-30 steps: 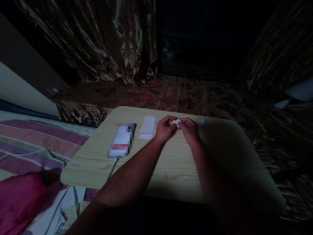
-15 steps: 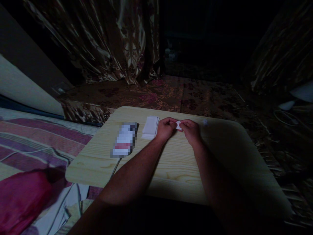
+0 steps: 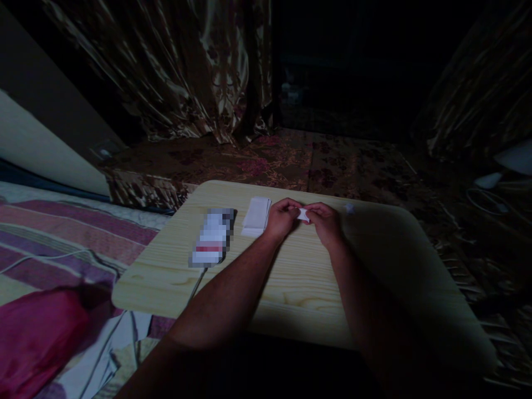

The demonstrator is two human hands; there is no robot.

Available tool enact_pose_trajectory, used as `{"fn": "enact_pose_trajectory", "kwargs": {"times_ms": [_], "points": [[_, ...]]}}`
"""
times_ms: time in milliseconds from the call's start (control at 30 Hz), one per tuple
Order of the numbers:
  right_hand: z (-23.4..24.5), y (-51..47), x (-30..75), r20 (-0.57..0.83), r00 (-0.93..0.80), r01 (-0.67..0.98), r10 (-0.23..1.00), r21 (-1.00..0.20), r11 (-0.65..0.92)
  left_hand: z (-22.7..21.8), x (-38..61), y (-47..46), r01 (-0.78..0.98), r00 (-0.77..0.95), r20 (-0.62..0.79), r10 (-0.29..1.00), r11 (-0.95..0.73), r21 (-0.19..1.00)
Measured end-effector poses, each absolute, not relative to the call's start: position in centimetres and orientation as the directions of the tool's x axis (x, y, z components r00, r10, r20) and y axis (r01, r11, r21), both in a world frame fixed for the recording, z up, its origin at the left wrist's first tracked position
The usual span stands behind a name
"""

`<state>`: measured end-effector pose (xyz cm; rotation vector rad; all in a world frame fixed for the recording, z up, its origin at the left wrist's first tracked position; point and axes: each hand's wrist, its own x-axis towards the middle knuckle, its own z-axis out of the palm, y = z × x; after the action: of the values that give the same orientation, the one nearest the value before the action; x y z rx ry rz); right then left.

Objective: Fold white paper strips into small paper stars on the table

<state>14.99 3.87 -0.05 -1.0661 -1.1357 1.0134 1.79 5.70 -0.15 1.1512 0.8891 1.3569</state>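
Between my two hands is a small white piece of paper, held over the far part of the table. My left hand pinches its left end and my right hand pinches its right end, so the fingers cover much of it. Just left of my left hand lies a stack of white paper strips. A small crumpled whitish scrap rests beyond my right hand, on the right.
The light wooden table carries a blurred-out phone with a white cable running off toward me. Left of it is a bed with a striped cover and a pink bag-like thing. Patterned curtains hang behind.
The small paper between my fingers has turned slightly and now shows as a flatter, more level strip. Both hands stay in almost the same place.
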Motion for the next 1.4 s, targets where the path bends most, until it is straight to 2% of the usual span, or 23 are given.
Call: {"fn": "enact_pose_trajectory", "kwargs": {"times_ms": [233, 433, 600, 767, 1000, 1400], "points": [[0.3, 3.6, 15.1, 0.181, 0.139, -0.064, 0.973, -0.979, 0.192, 0.6, 1.8, 5.5, -0.322, 0.086, 0.126, 0.988, -0.092, 0.942], [0.1, 3.6, 15.1, 0.157, 0.152, -0.09, 0.976, -0.981, 0.172, 0.6, 1.7, 5.5, -0.309, 0.098, 0.077, 0.992, -0.044, 0.95], [0.4, 3.5, 15.0, 0.154, 0.146, -0.14, 0.977, -0.975, 0.175, 0.3, 1.7, 5.5, -0.312, 0.129, 0.125, 0.984, -0.08, 0.947], [0.8, 3.4, 15.0, 0.125, 0.13, -0.178, 0.984, -0.973, 0.147, 0.1, 1.6, 5.5, -0.265, 0.07, 0.168, 0.983, -0.144, 0.953], [-0.1, 4.1, 15.2, 0.077, 0.099, -0.137, 0.992, -0.986, 0.09, -0.1, 1.5, 5.7, -0.245, 0.051, 0.177, 0.983, -0.16, 0.956], [-0.3, 4.0, 15.2, 0.099, 0.129, -0.079, 0.987, -0.991, 0.11, 0.2, 1.7, 5.4, -0.221, 0.039, 0.2, 0.979, -0.187, 0.957]]}}
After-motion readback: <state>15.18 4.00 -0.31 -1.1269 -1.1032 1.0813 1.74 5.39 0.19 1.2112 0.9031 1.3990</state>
